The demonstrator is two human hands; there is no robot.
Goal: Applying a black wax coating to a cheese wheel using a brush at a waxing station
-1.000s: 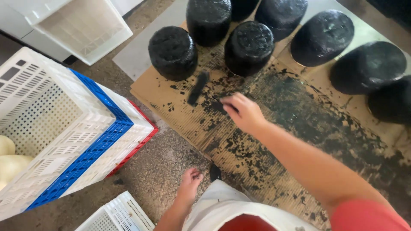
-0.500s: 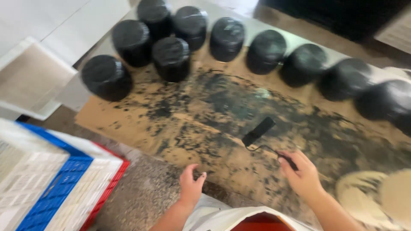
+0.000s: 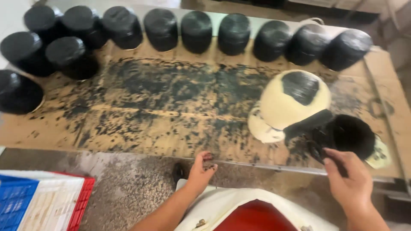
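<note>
The roller (image 3: 306, 124), a short cylinder soaked in black paint on a thin handle, lies against the near side of a pale, smooth dome (image 3: 291, 105) that carries one black patch on top (the rest of it is bare cream). The right hand (image 3: 351, 182) is closed around the roller's handle at the near right. Just right of the dome sits a round pot (image 3: 353, 136) thick with black paint. The left hand (image 3: 202, 169) hangs loose and half curled, holding nothing, its fingertips dark, above the near edge of the cardboard (image 3: 128, 132). That cardboard is flat, brown and heavily smeared and speckled with black. Along its far edge and far left stand black domes (image 3: 197, 30), matt and rough-coated. Nearer is speckled concrete floor (image 3: 128, 188), with stacked blue, white and red perforated plastic crates (image 3: 43, 201) at the near left.
</note>
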